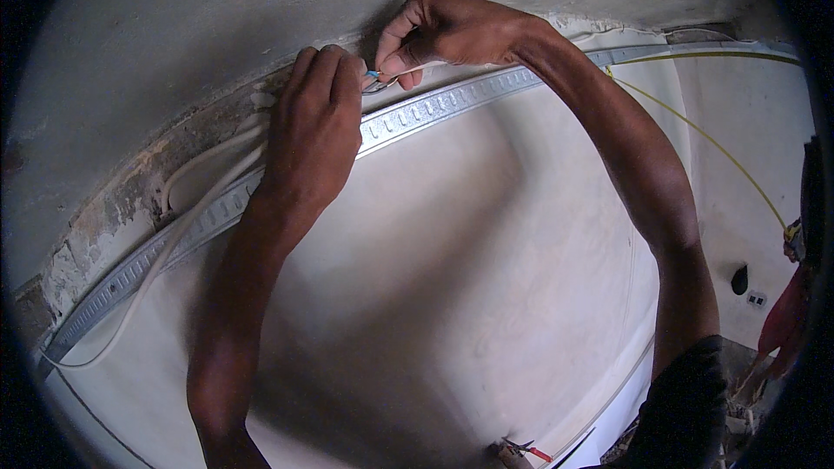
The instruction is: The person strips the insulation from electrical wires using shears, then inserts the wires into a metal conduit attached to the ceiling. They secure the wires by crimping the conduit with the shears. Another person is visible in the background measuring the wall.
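Both my arms reach up to the top of a pale wall, just above a slotted metal channel (417,117). My left hand (317,113) is closed around the end of a white cable (184,227), where thin stripped wires (375,78) stick out, one with blue insulation. My right hand (443,30) pinches a pale wire at that same spot, thumb and fingers bent. The fingertips of the two hands almost meet. Exactly how the wire ends lie against each other is too small to tell.
The cable loops below the channel at left. Rough grey ceiling (200,26) lies close above my hands. A yellow strip (712,141) runs down from the channel to another person's hand (792,239) at right. Red-handled pliers (532,450) show at the bottom; a wall outlet (757,300) sits at right.
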Demonstrator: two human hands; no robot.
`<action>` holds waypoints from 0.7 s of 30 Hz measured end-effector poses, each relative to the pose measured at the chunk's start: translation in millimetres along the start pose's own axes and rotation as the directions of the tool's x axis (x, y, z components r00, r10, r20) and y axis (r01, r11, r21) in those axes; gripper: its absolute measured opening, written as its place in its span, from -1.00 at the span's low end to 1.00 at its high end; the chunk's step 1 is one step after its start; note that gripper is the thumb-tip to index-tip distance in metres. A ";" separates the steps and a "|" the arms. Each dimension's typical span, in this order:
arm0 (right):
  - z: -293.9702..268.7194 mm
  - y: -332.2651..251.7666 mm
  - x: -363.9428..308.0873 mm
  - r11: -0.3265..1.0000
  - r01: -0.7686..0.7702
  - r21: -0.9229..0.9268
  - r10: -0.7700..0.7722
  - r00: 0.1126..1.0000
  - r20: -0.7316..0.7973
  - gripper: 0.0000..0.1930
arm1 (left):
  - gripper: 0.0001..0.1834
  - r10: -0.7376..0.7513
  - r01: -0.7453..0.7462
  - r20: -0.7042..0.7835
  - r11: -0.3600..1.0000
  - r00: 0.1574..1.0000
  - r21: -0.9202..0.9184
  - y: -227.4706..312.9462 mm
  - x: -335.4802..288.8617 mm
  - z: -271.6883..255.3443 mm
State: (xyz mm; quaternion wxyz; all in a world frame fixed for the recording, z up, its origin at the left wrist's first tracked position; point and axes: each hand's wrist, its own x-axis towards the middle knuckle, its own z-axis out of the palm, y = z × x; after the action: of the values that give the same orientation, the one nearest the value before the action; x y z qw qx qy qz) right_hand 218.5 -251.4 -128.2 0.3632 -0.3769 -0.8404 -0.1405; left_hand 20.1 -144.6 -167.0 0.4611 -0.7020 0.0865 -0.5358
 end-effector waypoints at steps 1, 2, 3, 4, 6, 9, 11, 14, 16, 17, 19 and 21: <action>-0.7 -2.1 1.0 0.999 -0.004 -0.050 0.004 1.000 0.006 -0.81 | -0.84 -0.001 0.001 -0.001 1.000 1.000 0.002 0.0 -0.2 0.5; -0.6 -3.8 2.1 0.998 0.006 -0.069 -0.005 1.000 0.015 -0.82 | -0.83 -0.014 0.014 0.004 1.000 1.000 -0.001 -0.1 -0.6 0.6; -0.2 -5.2 2.9 0.996 0.016 -0.088 -0.014 1.000 0.024 -0.83 | -0.82 -0.008 0.008 -0.002 1.000 1.000 -0.002 0.1 -0.8 0.8; 1.1 -6.1 3.4 0.994 0.025 -0.106 -0.021 0.999 0.035 -0.83 | -0.80 -0.013 0.013 -0.001 1.000 1.000 -0.007 0.2 -1.3 0.7; 6.2 -6.2 1.1 0.993 0.065 -0.099 -0.065 0.998 0.005 -0.87 | -0.77 -0.024 0.024 0.048 1.000 0.999 0.018 0.9 -2.4 0.0; 14.0 -4.5 -3.9 0.987 0.111 -0.114 -0.116 0.993 -0.035 -0.92 | -0.73 -0.044 0.039 0.108 0.998 0.993 0.045 2.5 -2.8 0.0; 18.6 -3.6 -6.2 0.982 0.128 -0.142 -0.137 0.989 -0.057 -0.87 | -0.75 -0.062 0.063 0.049 0.998 0.997 -0.011 3.9 -1.6 1.1; 22.9 -3.2 -9.6 0.962 0.168 -0.216 -0.193 0.976 -0.102 -0.80 | -0.75 -0.079 0.080 0.054 0.997 0.995 -0.020 5.5 0.2 1.2; 25.2 -2.6 -11.0 0.953 0.185 -0.239 -0.218 0.969 -0.119 -0.80 | -0.75 -0.077 0.073 0.119 0.997 0.990 0.037 5.4 -0.1 -0.4; 25.6 -2.1 -11.6 0.948 0.191 -0.256 -0.229 0.965 -0.129 -0.79 | -0.73 -0.079 0.070 0.149 0.995 0.986 0.066 5.3 -0.3 -1.1; 27.0 -0.9 -11.9 0.940 0.171 -0.295 -0.219 0.966 -0.140 -0.79 | -0.75 -0.084 0.074 0.162 0.995 0.983 0.064 5.0 -0.6 -1.4; 28.4 0.5 -10.8 0.926 0.174 -0.334 -0.236 0.959 -0.155 -0.78 | -0.76 -0.080 0.078 0.121 0.997 0.989 0.021 4.8 -0.8 -0.2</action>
State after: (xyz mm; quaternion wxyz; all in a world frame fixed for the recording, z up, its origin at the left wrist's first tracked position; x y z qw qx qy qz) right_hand 209.4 -242.3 -155.7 0.3606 -0.3244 -0.8028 -0.3467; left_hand 21.4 -146.9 -171.2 0.4498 -0.7324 0.0260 -0.5104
